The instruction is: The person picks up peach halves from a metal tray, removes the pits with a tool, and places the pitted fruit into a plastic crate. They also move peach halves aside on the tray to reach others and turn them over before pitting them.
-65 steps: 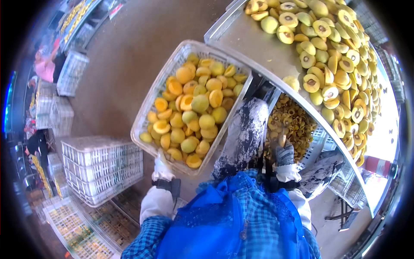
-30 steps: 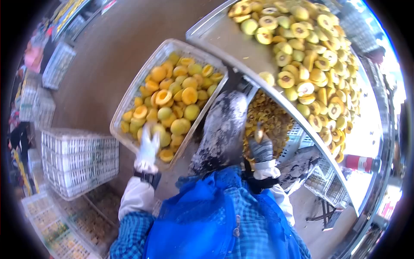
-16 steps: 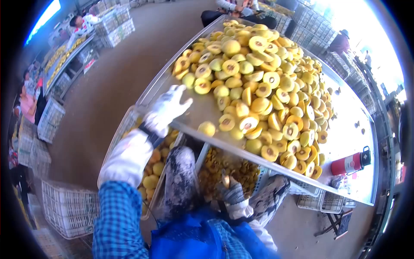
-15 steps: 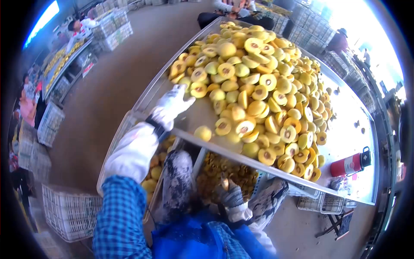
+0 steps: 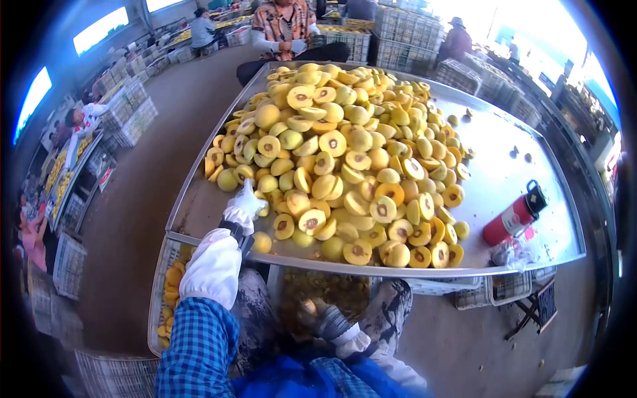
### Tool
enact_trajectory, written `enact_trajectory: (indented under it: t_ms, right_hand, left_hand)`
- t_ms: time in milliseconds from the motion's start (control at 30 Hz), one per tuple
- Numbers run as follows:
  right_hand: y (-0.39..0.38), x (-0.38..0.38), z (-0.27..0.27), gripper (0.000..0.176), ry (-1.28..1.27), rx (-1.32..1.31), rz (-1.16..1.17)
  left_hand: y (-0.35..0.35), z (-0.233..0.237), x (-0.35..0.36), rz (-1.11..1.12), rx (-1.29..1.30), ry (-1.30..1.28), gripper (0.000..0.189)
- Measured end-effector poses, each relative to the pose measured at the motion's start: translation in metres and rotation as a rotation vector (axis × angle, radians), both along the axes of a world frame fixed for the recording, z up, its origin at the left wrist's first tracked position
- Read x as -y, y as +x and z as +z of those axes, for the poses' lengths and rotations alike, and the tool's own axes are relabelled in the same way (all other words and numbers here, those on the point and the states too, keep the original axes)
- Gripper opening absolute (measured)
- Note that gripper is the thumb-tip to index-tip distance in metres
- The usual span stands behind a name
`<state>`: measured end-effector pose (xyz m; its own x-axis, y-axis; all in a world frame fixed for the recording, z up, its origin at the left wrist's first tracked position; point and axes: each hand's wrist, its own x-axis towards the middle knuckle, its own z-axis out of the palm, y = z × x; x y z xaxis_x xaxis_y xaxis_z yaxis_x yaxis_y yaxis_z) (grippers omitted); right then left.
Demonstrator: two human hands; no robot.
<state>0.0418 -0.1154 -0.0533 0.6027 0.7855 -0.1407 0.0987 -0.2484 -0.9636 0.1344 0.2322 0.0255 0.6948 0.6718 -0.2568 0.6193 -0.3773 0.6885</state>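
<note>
My left hand point(image 5: 247, 205), in a white glove, reaches onto the steel table point(image 5: 511, 149) and rests on the near-left edge of a big pile of halved yellow peaches point(image 5: 345, 152). Whether its fingers grip a fruit I cannot tell. My right hand point(image 5: 325, 322), in a grey glove, stays low below the table edge, closed on a small tool point(image 5: 307, 306). Under it a crate of peach pits point(image 5: 332, 292) shows between my knees. A white crate of pitted halves point(image 5: 174, 292) sits on the floor at my left.
A red bottle point(image 5: 514, 213) lies on the table's right side beside a plastic bag. A person in a patterned shirt point(image 5: 285, 26) sits at the far end. White crates point(image 5: 136, 116) and other workers line the left aisle. More crates stand under the table at right.
My left hand left the floor crate, rose to the table and moved in to the edge of the fruit pile. The view tilted up from the floor. My right hand stayed low.
</note>
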Motion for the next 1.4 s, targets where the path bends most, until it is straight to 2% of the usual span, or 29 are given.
enact_trajectory:
  t_ms: [33,67,100,133,167,233,300,333,367,467,500,533,567,600,700,800,867,1000,1100,1200,1300,1367,1400]
  right_hand:
    - [-0.004,0.005,0.008,0.040,-0.059,0.003,0.019]
    - [-0.008,0.008,-0.030,0.040,0.096,-0.053,-0.047]
    - [-0.002,0.013,-0.016,0.033,0.120,0.076,-0.074]
    - [0.004,0.018,-0.002,0.025,0.137,0.211,-0.110]
    - [0.009,0.023,0.013,0.018,0.148,0.345,-0.154]
    - [0.018,0.022,0.037,0.014,0.171,0.338,-0.202]
    - [0.027,0.017,0.051,0.013,0.202,0.357,-0.211]
    - [0.026,0.011,0.076,0.014,0.216,0.448,-0.242]
    - [0.026,0.005,0.083,0.015,0.244,0.512,-0.233]
    - [0.017,-0.007,0.103,0.019,0.078,0.561,-0.194]
    - [0.015,-0.009,0.104,0.020,-0.007,0.579,-0.168]
    - [0.014,-0.013,0.100,0.019,0.057,0.562,-0.154]
    - [0.011,-0.013,0.103,0.018,-0.017,0.589,-0.130]
    - [0.009,-0.014,0.103,0.019,-0.015,0.614,-0.122]
    - [0.005,-0.017,0.096,0.024,-0.019,0.727,-0.091]
    - [0.004,-0.019,0.082,0.025,-0.112,0.814,-0.016]
    - [0.001,-0.019,0.071,0.035,-0.122,0.892,0.012]
    - [-0.006,-0.027,0.060,0.023,-0.272,0.601,-0.044]
    - [-0.012,-0.026,0.064,0.022,-0.230,0.629,-0.068]
    - [-0.016,-0.020,0.086,0.036,-0.320,0.506,-0.044]
    - [-0.010,-0.003,0.082,0.032,-0.091,0.641,0.071]
    - [-0.005,0.005,0.068,0.027,0.185,-0.130,0.217]
    - [-0.003,0.009,0.061,0.026,0.255,-0.494,0.225]
  left_hand:
    - [-0.004,-0.006,0.002,0.006,0.078,-0.096,0.070]
    - [-0.011,-0.014,0.006,0.018,0.151,-0.195,0.064]
    - [-0.020,-0.020,0.011,0.034,0.222,-0.298,0.057]
    - [-0.039,0.015,0.044,0.104,0.370,-0.396,0.033]
    - [-0.045,0.010,0.042,0.185,0.401,-0.470,0.028]
    - [-0.065,-0.005,0.046,0.206,0.743,-0.849,0.033]
    - [-0.090,0.026,0.086,0.316,0.919,-1.199,0.046]
    - [-0.099,0.026,0.096,0.227,0.946,-1.389,0.054]
    - [-0.106,0.028,0.114,0.258,0.995,-1.441,0.056]
    - [-0.120,0.026,0.151,0.367,0.952,-1.373,0.063]
    - [-0.123,0.018,0.156,0.311,0.953,-1.329,0.062]
    - [-0.126,0.008,0.160,0.253,0.954,-1.285,0.061]
    - [-0.128,0.001,0.165,0.195,0.956,-1.241,0.061]
    - [-0.123,0.011,0.178,0.330,1.029,-1.136,0.056]
    - [-0.129,-0.002,0.188,0.232,1.066,-0.883,0.052]
    - [-0.136,-0.003,0.198,0.162,1.069,-0.839,0.047]
    - [-0.139,0.004,0.209,0.163,1.068,-0.759,0.043]
    - [-0.140,-0.018,0.209,0.218,1.076,-0.685,0.040]
    - [-0.144,-0.021,0.214,0.262,1.050,-0.649,0.039]
    - [-0.147,-0.010,0.218,0.265,1.004,-0.591,0.038]
    - [-0.150,-0.007,0.214,0.105,0.968,-0.578,0.036]
    - [-0.152,0.003,0.209,-0.066,0.912,-0.614,0.035]
    - [-0.151,0.003,0.209,-0.091,0.940,-0.712,0.027]
